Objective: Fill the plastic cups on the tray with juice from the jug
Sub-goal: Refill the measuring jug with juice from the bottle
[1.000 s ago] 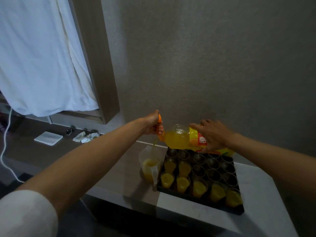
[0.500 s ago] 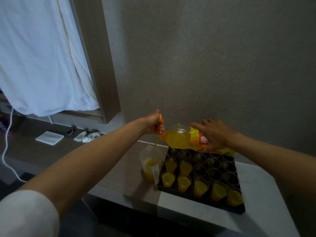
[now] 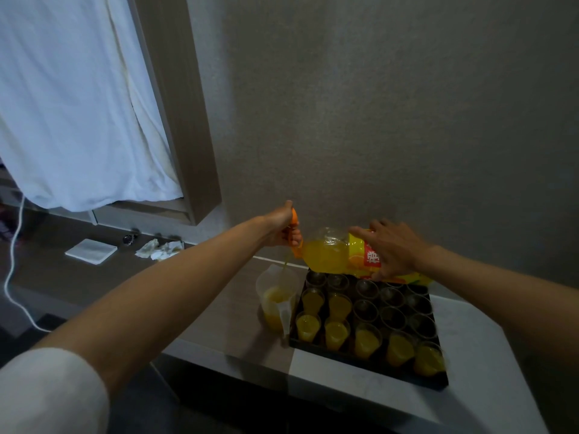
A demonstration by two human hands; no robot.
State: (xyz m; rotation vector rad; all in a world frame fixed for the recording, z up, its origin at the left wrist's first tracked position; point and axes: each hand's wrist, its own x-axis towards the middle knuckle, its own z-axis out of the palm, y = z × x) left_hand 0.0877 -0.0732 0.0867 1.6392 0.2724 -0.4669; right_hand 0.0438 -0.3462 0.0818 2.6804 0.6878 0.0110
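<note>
A large juice bottle (image 3: 329,256) with a yellow and red label lies almost level above the far edge of the black tray (image 3: 369,368). My left hand (image 3: 283,228) grips its orange handle at the neck, and my right hand (image 3: 391,249) holds its body over the label. A thin stream of orange juice runs from the bottle's mouth down into the clear plastic jug (image 3: 277,300), which stands left of the tray and is partly filled. The tray holds several plastic cups: those in the near row (image 3: 366,343) and some at the left hold juice, while the far right cups (image 3: 391,297) are empty.
The tray and jug stand on a grey and brown table top (image 3: 470,386) against a grey wall. Further left lie a folded white napkin (image 3: 91,251), crumpled tissues (image 3: 159,248) and a small dark object. A white cable (image 3: 12,277) hangs at far left, below a white curtain.
The juice in the jug has risen slightly as the bottle keeps pouring. Both hands and the bottle hold nearly the same pose.
</note>
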